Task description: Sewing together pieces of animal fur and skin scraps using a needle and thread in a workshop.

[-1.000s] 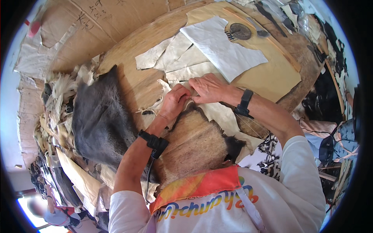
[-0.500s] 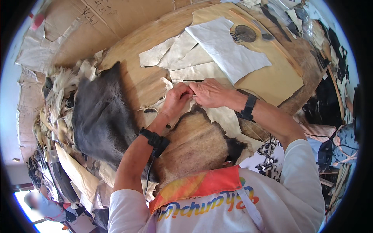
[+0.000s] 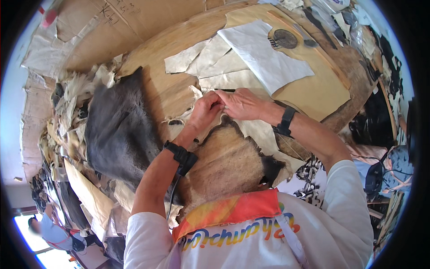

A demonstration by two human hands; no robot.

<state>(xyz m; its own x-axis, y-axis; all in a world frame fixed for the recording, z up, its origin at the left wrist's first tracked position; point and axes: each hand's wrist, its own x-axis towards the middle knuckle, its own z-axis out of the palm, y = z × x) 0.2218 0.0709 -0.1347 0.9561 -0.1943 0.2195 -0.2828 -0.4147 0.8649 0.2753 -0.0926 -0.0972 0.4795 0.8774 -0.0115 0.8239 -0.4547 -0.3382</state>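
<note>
My left hand [image 3: 205,110] and my right hand [image 3: 244,106] meet at the middle of the work table, with fingers bent and fingertips pinched together. Between and below them runs a cream-coloured hide [image 3: 259,137], its ragged edge fringed with dark fur. Both hands grip this hide near its far edge; the exact pinch is hidden by the fingers. A thin dark strip [image 3: 225,90] shows just beyond the right fingers, too small to name. Closer to me, a black fur tuft [image 3: 272,170] hangs at the hide's edge. Each wrist wears a black strap.
A dark grey fur pelt [image 3: 118,130] lies left, beside heaped pale fur scraps [image 3: 71,103]. Beyond my hands are cream leather pieces [image 3: 210,58], a white cut piece [image 3: 264,62], yellowish paper [image 3: 320,89] and a round dark disc [image 3: 285,39]. Another person [image 3: 56,233] is at lower left.
My hands stay pinched together on the hide, with only a slight shift of the fingers. The view has moved a little, and the person at lower left has changed posture.
</note>
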